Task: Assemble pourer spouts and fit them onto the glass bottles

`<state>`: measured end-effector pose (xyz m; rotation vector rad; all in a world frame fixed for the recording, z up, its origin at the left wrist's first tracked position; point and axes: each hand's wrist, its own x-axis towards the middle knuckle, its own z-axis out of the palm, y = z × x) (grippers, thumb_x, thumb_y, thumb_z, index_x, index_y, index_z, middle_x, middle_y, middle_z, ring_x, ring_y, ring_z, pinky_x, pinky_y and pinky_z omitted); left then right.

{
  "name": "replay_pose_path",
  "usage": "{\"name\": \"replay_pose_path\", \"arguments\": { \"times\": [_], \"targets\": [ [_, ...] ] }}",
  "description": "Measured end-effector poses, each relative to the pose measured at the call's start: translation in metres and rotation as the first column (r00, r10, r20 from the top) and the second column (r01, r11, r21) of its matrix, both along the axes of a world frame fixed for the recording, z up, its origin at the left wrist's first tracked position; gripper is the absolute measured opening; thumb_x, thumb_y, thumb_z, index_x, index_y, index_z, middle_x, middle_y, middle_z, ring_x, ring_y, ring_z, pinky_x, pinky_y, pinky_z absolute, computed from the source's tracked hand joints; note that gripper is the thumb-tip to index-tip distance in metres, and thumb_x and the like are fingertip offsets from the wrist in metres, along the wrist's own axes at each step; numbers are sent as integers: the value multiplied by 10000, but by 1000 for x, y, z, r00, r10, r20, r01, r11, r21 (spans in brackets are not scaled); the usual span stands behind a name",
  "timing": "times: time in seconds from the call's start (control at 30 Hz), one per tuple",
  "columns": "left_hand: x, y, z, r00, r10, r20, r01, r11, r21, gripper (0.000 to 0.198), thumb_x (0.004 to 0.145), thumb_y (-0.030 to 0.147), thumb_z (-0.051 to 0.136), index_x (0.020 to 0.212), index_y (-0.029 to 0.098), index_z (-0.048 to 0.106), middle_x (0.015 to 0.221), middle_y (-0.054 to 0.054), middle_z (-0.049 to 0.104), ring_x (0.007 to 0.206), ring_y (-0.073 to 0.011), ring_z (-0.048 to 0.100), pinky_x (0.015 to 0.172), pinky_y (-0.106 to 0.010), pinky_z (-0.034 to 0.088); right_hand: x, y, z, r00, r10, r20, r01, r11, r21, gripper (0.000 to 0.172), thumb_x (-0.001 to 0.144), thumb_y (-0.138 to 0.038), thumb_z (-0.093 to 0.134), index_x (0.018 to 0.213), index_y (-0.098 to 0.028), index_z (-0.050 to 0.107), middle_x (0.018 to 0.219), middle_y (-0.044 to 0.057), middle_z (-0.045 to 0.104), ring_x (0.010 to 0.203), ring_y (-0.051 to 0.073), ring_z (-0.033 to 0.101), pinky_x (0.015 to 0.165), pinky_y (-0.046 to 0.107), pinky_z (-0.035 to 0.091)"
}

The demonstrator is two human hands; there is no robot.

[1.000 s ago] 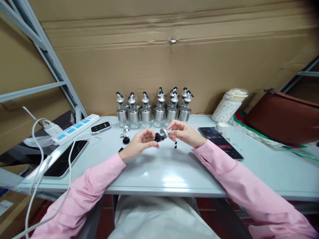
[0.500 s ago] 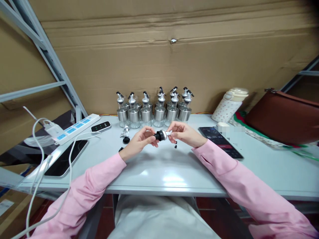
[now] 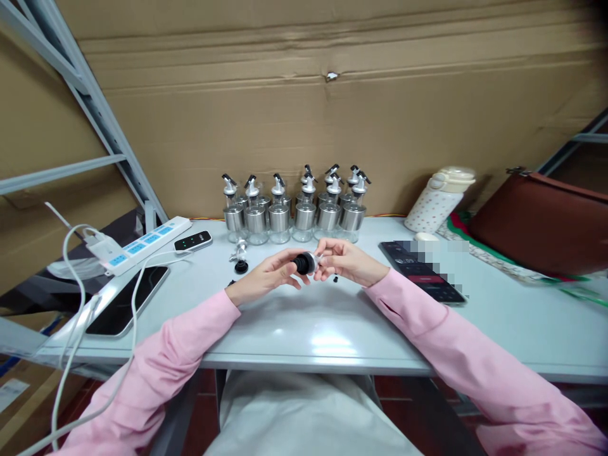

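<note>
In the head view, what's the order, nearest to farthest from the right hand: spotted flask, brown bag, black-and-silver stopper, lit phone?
1. Black-and-silver stopper: held in the right hand.
2. Lit phone: lying just right.
3. Spotted flask: right, farther back.
4. Brown bag: far right.

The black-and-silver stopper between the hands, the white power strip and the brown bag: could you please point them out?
Black-and-silver stopper (image 3: 303,263): head view, black part beside silver collar.
White power strip (image 3: 144,244): head view, socket face.
Brown bag (image 3: 541,225): head view, front side.
</note>
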<state>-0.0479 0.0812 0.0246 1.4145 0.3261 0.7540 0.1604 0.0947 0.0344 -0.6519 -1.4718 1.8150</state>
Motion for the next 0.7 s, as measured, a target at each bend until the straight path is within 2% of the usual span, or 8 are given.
{"name": "replay_pose_path", "arguments": {
  "times": [0.33, 0.7],
  "targets": [
    [0, 2, -4, 997, 67, -27, -67, 998, -4, 380, 783, 456, 563, 1065, 201, 549, 1004, -84, 570, 882, -183, 562, 733, -314, 440, -2, -3, 4, 997, 12, 71, -10, 999, -31, 344, 632, -322, 740, 774, -149, 479, 647, 18, 676, 582, 142, 668, 504, 202, 522],
    [0, 4, -3, 998, 70, -5, -70, 998, -5, 328, 789, 403, 582, 1036, 187, 567, 954, -74, 571, 860, -173, 554, 723, -301, 433, -4, -5, 4, 997, -15, 79, 15, 1000, -2, 338, 631, -328, 739, 775, -135, 503, 636, 25, 674, 562, 145, 665, 499, 211, 526]
  ]
}}
